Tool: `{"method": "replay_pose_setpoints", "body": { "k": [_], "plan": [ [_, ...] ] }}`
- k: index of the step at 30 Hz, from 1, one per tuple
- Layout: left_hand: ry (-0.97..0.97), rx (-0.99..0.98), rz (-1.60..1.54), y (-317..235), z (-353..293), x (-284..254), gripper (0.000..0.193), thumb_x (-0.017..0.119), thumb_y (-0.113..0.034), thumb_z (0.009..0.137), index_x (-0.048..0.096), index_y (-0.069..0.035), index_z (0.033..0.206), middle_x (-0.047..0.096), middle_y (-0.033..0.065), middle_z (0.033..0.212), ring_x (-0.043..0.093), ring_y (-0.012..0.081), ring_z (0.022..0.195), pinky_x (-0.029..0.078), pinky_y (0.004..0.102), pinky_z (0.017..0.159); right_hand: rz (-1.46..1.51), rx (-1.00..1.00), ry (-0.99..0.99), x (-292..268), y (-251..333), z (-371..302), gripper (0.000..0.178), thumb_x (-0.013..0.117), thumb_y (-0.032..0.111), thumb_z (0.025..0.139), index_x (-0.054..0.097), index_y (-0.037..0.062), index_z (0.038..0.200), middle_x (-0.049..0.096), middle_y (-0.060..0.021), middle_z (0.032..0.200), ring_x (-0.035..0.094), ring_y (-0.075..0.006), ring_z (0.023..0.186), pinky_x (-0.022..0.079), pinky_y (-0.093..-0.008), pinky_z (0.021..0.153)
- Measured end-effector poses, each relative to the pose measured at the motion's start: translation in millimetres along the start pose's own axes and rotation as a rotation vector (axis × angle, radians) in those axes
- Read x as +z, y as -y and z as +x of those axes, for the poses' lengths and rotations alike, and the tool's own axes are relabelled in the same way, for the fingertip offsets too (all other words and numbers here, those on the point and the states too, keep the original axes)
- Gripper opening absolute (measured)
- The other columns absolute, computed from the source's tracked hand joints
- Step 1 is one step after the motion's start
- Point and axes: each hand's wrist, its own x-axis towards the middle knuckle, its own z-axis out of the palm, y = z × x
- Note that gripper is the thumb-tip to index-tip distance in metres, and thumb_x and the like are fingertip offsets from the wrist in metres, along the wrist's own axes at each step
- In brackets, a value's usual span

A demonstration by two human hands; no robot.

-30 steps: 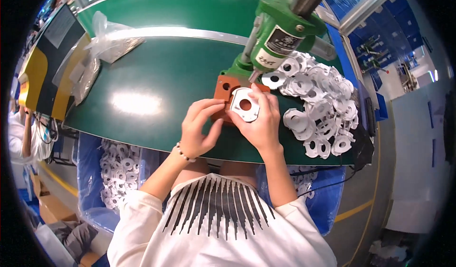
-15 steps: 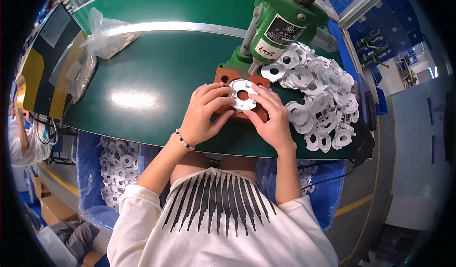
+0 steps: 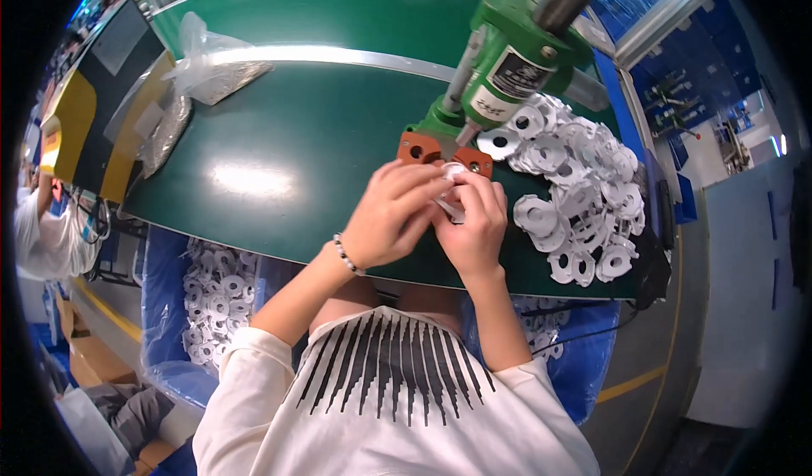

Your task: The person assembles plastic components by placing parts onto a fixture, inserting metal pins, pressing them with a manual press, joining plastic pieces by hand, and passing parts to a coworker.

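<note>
Both hands are closed around one white plastic ring-shaped part (image 3: 454, 170), which is tilted and mostly covered by fingers. My left hand (image 3: 394, 208) grips it from the left, its fingertips reaching across toward the other hand. On the right side, my right hand (image 3: 474, 220) pinches it between thumb and fingers. Just behind the hands is an orange-brown fixture block (image 3: 418, 148) with holes in it. Above that block stands a green hand press (image 3: 507, 66), its metal tip (image 3: 467, 133) pointing down.
A heap of similar white parts (image 3: 584, 192) lies on the green table (image 3: 288, 150) to the right. Clear plastic bags (image 3: 203, 66) rest at the back left. Blue-lined bins of white parts (image 3: 161, 307) stand below the table's front edge. A yellow-and-black panel (image 3: 101, 112) is far left.
The white part was lying flat at the fixture between both hands; now it is off the block, tilted and nearer to me. My fingers have closed further around it.
</note>
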Motion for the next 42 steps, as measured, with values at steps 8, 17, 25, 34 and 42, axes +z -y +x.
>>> {"method": "replay_pose_setpoints", "body": {
  "k": [8, 17, 25, 34, 42],
  "plan": [
    [0.148, -0.099, 0.062, 22.2, 0.8, 4.5, 0.023, 0.057, -0.01, 0.077, 0.056, -0.01, 0.1, 0.059, 0.0084, 0.106, 0.051, 0.0244, 0.11, 0.025, 0.0519, 0.1, 0.042, -0.17, 0.268, -39.7, 6.4, 5.8, 0.033, 0.061, 0.001, 0.072, 0.058, 0.0012, 0.105, 0.06, -0.0139, 0.108, 0.049, -0.031, 0.112, 0.041, -0.0385, 0.091],
    [0.143, -0.056, -0.253, 53.6, 37.2, 13.4, 0.019, 0.054, 0.01, 0.062, 0.063, -0.002, 0.074, 0.061, 0.0112, 0.087, 0.058, 0.0277, 0.087, 0.049, 0.0327, 0.073, 0.284, -0.135, 0.241, -26.3, -8.6, -6.2, 0.029, 0.052, -0.007, 0.075, 0.054, 0.0, 0.104, 0.057, -0.0144, 0.11, 0.055, -0.0329, 0.102, 0.042, -0.0411, 0.091],
    [0.152, -0.059, -0.127, 67.0, 39.8, 10.1, 0.016, 0.057, 0.004, 0.062, 0.065, -0.004, 0.073, 0.061, 0.0094, 0.08, 0.055, 0.0296, 0.08, 0.047, 0.0358, 0.073, 0.196, -0.275, 0.271, -15.1, -12.2, -3.9, 0.024, 0.058, -0.001, 0.073, 0.057, -0.0009, 0.097, 0.057, -0.0161, 0.111, 0.056, -0.0309, 0.1, 0.044, -0.0384, 0.087],
    [-0.35, 0.083, 0.15, 75.0, 45.1, -69.9, 0.022, 0.06, 0.002, 0.066, 0.056, -0.005, 0.087, 0.058, 0.0115, 0.089, 0.056, 0.0297, 0.085, 0.047, 0.0352, 0.074, 0.282, -0.219, -0.257, -10.8, -23.2, -59.3, 0.061, 0.051, 0.008, 0.08, 0.02, -0.0049, 0.132, 0.02, -0.0299, 0.136, 0.022, -0.0433, 0.127, 0.023, -0.0522, 0.102],
    [-0.007, -0.743, 0.806, 250.8, 25.1, -263.0, 0.047, 0.07, -0.039, 0.066, 0.06, 0.0, 0.091, 0.061, 0.0189, 0.095, 0.059, 0.0344, 0.088, 0.046, 0.0387, 0.08, 0.164, 0.024, -0.151, 1.5, -9.9, -79.7, 0.059, 0.047, 0.007, 0.081, 0.018, -0.0062, 0.131, 0.018, -0.0285, 0.138, 0.02, -0.0408, 0.129, 0.018, -0.0492, 0.105]
  ]
}}
